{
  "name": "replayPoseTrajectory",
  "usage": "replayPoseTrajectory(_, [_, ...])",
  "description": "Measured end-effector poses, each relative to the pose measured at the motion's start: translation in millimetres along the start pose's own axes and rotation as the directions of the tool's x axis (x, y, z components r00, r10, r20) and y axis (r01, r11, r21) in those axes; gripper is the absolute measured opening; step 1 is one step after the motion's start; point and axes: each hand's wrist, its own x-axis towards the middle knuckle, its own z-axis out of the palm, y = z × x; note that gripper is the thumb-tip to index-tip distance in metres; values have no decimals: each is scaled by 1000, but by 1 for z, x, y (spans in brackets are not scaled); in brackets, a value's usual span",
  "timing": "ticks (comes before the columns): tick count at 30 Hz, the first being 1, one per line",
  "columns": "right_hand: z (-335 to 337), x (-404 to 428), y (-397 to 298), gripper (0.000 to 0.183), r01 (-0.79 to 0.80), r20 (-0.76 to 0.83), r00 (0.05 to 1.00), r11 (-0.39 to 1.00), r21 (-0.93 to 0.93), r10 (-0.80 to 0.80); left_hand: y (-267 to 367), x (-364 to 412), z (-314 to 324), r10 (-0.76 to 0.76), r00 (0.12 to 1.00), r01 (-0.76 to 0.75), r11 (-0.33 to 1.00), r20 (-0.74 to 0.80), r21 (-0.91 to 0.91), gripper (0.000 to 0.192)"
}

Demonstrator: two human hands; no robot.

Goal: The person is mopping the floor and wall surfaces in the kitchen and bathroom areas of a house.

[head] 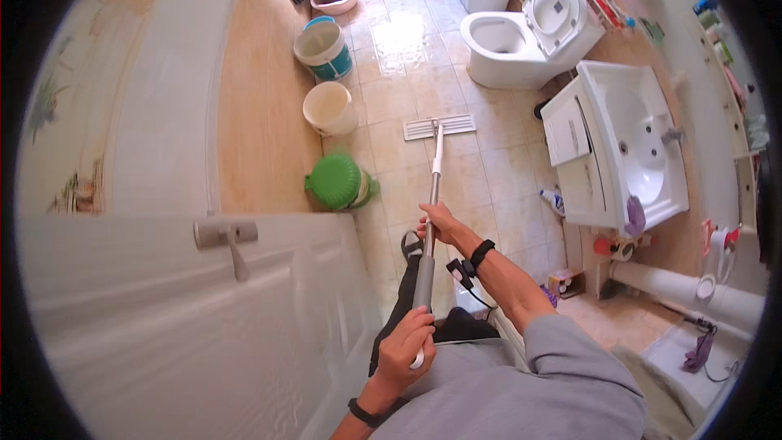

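Note:
A flat mop (436, 166) runs forward from my body, its metal pole ending in a grey grip and a white tip. My left hand (403, 342) is wrapped around the top end of the handle, close to my waist. Farther down, my right hand (443, 223) grips the bare metal section of the pole. The wide white mop head (455, 124) lies flat on the tiled floor (397, 171), turned crosswise to the pole. Whatever pad is under the head is hidden. Each wrist wears a black strap.
Along the left wall stand a green-lidded bucket (337, 182), a white bucket (330, 109) and a teal-and-white bucket (324, 49). An open toilet (501, 49) and a sink cabinet (611, 146) line the right. A white door (201, 318) with a lever handle (235, 244) stands at my left.

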Motion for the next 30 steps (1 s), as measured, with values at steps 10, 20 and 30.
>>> replayPoseTrajectory(10, [49, 75, -184, 31, 35, 92, 995, 996, 78, -43, -44, 226, -21, 74, 996, -74, 997, -42, 10, 14])
replayPoseTrajectory(20, [87, 211, -400, 29, 38, 19, 999, 998, -45, -37, -112, 460, -8, 28, 999, -27, 997, -15, 74, 13])
replayPoseTrajectory(30, [136, 330, -589, 32, 37, -15, 999, 997, -68, -38, -173, 676, -37, -17, 996, 19, 999, -83, 27, 11])
